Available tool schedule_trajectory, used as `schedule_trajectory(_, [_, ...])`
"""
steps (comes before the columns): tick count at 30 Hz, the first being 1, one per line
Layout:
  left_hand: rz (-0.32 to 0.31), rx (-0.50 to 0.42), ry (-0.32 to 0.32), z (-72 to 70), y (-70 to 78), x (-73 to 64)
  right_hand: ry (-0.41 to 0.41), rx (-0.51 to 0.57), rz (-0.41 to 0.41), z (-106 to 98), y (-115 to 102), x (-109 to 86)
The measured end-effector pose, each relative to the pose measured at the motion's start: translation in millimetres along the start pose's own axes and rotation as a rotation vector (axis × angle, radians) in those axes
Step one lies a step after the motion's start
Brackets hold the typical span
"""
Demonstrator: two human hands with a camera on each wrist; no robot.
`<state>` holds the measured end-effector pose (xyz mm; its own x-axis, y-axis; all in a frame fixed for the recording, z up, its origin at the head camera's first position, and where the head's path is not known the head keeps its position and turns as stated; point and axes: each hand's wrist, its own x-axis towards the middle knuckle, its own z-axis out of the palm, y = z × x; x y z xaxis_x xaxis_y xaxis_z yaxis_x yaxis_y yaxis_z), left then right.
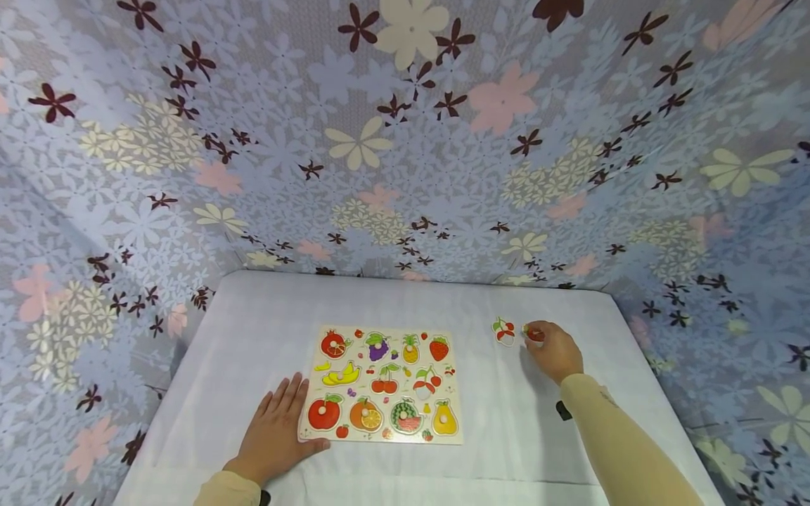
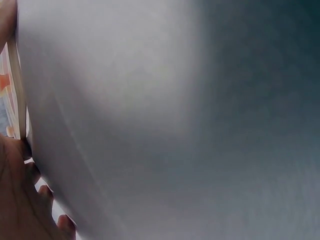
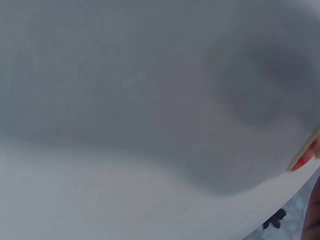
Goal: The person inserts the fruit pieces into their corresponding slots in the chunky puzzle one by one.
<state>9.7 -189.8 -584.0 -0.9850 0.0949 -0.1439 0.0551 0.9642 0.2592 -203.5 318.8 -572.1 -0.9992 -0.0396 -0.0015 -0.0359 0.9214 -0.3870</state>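
A wooden fruit puzzle board (image 1: 452, 434) lies flat on the table, filled with pictured fruits, several with round knobs. My left hand (image 1: 275, 425) rests palm down at its left edge, fingers straight and thumb by the near corner. In the left wrist view the board's side edge (image 2: 18, 95) shows beside the hand (image 2: 22, 195). To the right of the board, my right hand (image 1: 555, 351) pinches a red fruit puzzle piece (image 1: 534, 333), partly hidden by the fingers. Its pale wooden edge shows in the right wrist view. Just left of it lies a red-and-white puzzle piece (image 1: 504, 330) with green leaves.
The table (image 1: 266, 309) has a plain white cloth with a crease along the near side. Flower-patterned fabric (image 1: 405, 176) rises behind the table and on both sides. A dark band (image 1: 563, 410) shows at the right wrist.
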Motion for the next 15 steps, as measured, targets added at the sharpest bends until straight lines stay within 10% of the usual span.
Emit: schedule_trajectory(15, [-0.011, 0.003, -0.013, 0.2, 0.3, 1.0, -0.032, -0.027, 0.107, 5.0, 15.2, 11.1])
